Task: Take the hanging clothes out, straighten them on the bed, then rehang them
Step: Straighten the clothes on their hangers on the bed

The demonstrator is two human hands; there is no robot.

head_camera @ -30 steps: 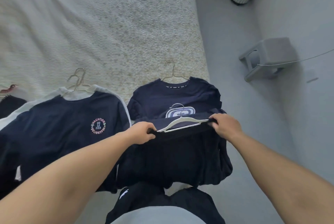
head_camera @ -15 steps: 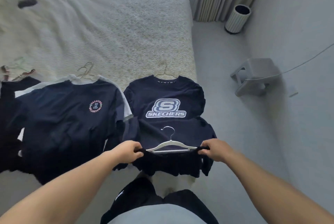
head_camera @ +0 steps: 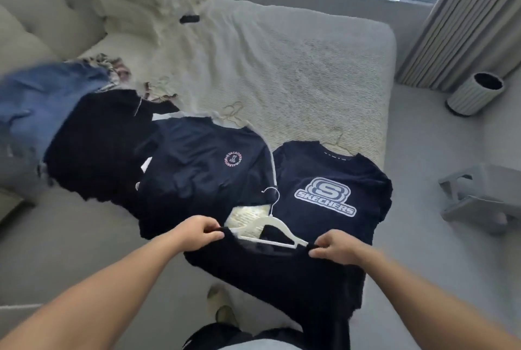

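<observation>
A black garment (head_camera: 282,273) hangs on a white hanger (head_camera: 270,229) held off the bed's near edge. My left hand (head_camera: 197,229) pinches its left shoulder and my right hand (head_camera: 335,246) pinches its right shoulder. On the bed (head_camera: 296,67) behind it lie a navy Skechers shirt (head_camera: 327,180) and a navy shirt with a round pink logo (head_camera: 203,169), each on a thin wire hanger. Further left lie a black garment (head_camera: 98,146) and blue jeans (head_camera: 36,107).
A cream blanket (head_camera: 158,5) is bunched at the head of the bed. On the floor to the right stand a ribbed white bin (head_camera: 473,94) and a grey step stool (head_camera: 485,194). Curtains (head_camera: 462,11) hang at the right. My legs show below.
I have drawn the black garment on its hanger back towards me and off the Skechers shirt. The view has lifted, showing the head of the bed, the jeans and the window ledge.
</observation>
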